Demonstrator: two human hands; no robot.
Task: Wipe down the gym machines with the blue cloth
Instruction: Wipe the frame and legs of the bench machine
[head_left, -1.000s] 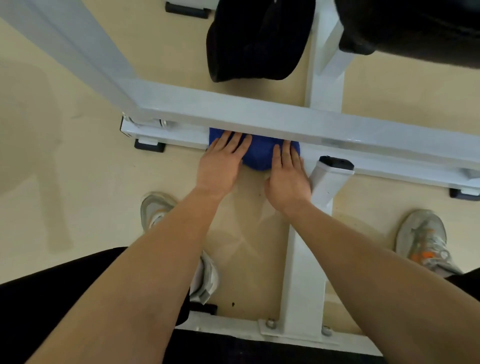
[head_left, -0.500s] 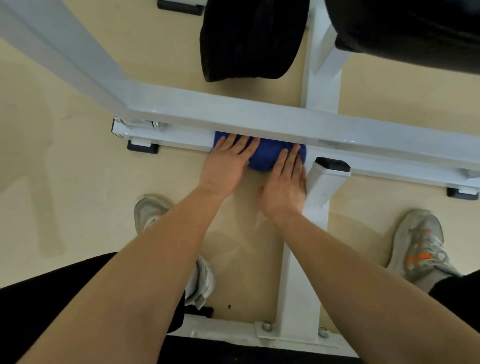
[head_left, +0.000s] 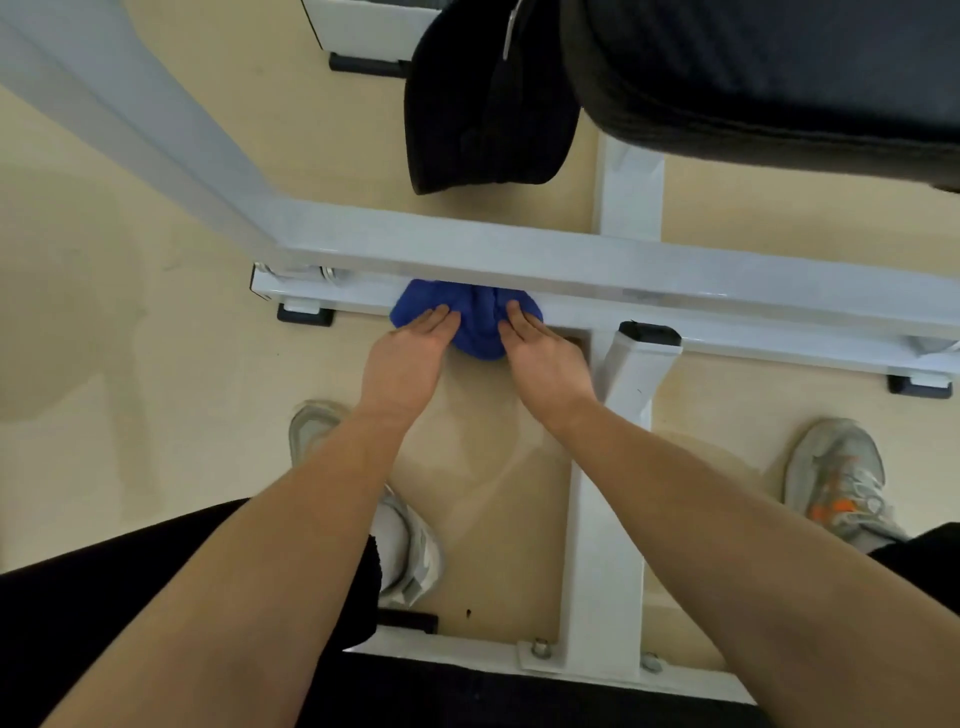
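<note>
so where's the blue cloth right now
In the head view the blue cloth is centre frame on the machine's white lower bar, partly hidden by the upper crossbar, with the left hand and right hand pressing on it.

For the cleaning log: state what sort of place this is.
Most likely a gym. A white steel machine frame stands on black feet, a black padded seat shows at the top, and the floor is smooth and pale.
</note>
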